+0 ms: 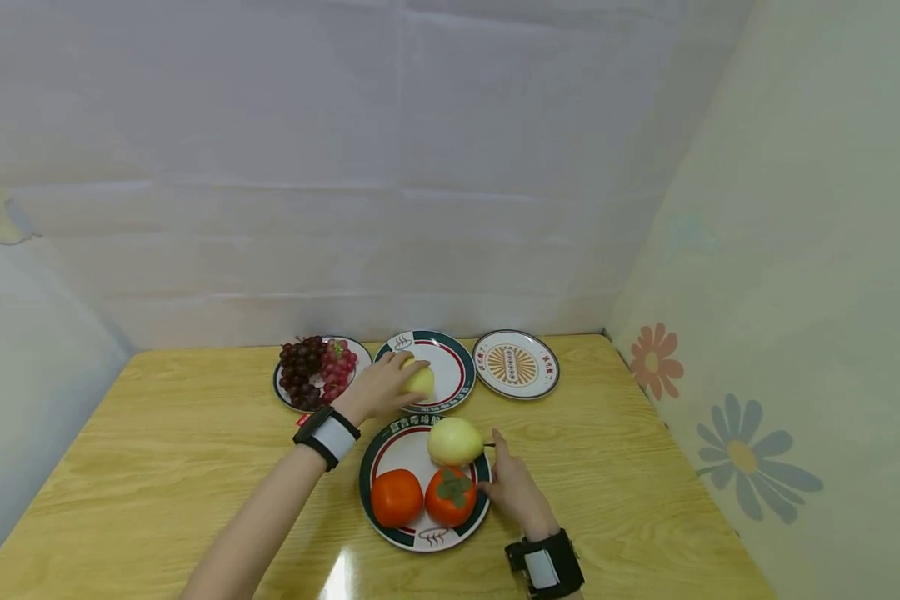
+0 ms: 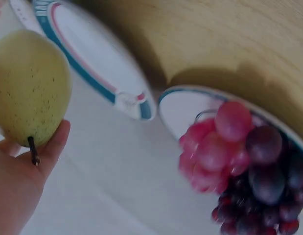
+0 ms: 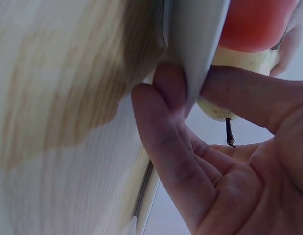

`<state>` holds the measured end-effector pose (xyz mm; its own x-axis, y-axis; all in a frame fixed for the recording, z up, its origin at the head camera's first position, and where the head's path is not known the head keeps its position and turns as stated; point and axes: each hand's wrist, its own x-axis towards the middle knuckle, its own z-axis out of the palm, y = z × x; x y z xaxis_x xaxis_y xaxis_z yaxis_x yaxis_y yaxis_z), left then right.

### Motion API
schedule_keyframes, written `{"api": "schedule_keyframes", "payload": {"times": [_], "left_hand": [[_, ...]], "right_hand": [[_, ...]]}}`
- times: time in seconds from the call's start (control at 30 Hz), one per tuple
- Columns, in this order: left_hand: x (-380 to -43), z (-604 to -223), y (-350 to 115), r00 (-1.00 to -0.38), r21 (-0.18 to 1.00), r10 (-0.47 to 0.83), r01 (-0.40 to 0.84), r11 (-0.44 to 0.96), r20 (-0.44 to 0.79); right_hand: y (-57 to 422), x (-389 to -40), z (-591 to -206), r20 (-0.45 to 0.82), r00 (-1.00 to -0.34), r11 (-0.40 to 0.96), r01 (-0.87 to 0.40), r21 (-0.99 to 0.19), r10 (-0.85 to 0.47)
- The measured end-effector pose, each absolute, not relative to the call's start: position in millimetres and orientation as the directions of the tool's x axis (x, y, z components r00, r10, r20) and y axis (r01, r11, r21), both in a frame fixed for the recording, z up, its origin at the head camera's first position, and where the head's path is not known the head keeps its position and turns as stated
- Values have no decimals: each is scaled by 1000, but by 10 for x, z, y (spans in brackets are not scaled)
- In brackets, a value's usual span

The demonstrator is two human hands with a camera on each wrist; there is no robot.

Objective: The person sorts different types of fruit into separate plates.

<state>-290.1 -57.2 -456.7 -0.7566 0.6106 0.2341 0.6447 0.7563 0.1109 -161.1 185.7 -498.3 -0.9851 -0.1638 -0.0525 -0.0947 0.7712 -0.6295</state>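
Over the middle back plate (image 1: 453, 367), my left hand (image 1: 375, 390) grips a yellow-green pear (image 1: 422, 382). The left wrist view shows the fingers behind this speckled pear (image 2: 31, 83), its stem pointing toward the palm. My right hand (image 1: 519, 493) pinches the right rim of the front plate (image 1: 401, 450), thumb on the upper side and fingers underneath, as the right wrist view shows. On that plate lie another pear (image 1: 455, 442) and two orange-red persimmons, one on the left (image 1: 397, 498) and one with its leafy cap up (image 1: 451, 498).
At the back left, a plate (image 1: 357, 350) carries dark grapes (image 1: 300, 371) and pink-red grapes (image 1: 337, 371). A white plate with an orange sunburst print (image 1: 516, 364) stands at the back right. A cloth-covered wall (image 1: 390, 250) rises behind the wooden table (image 1: 157, 467).
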Motion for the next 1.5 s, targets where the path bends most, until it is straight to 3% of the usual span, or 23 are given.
{"api": "schedule_keyframes", "payload": {"times": [0.3, 0.63, 0.77, 0.9, 1.07, 1.27, 1.5], "left_hand": [[-3156, -4899, -580, -894, 216, 412, 443, 870, 177], [-3134, -4813, -558, -869, 150, 453, 484, 862, 200], [-3019, -4607, -469, -803, 115, 545, 581, 806, 239], [-2810, -4433, -310, -669, 60, 696, 731, 680, 260], [-2535, -4420, -90, -534, 2, 835, 843, 538, 134], [-2422, -4635, 32, -488, -22, 873, 872, 488, 0], [-2439, -4756, 34, -456, -33, 890, 889, 456, 21]], "right_hand": [[1832, -1587, -4959, -55, -983, 773, -104, -626, -177], [1827, -1587, -4917, -73, -985, 776, -76, -626, -155], [1826, -1585, -4922, -66, -985, 778, -82, -623, -157], [1837, -1594, -4933, -75, -986, 782, -72, -619, -150], [1857, -1612, -4930, -84, -986, 779, -62, -625, -146], [1856, -1595, -4943, -49, -985, 781, -102, -616, -167], [1844, -1569, -4937, -13, -984, 784, -133, -606, -177]]}}
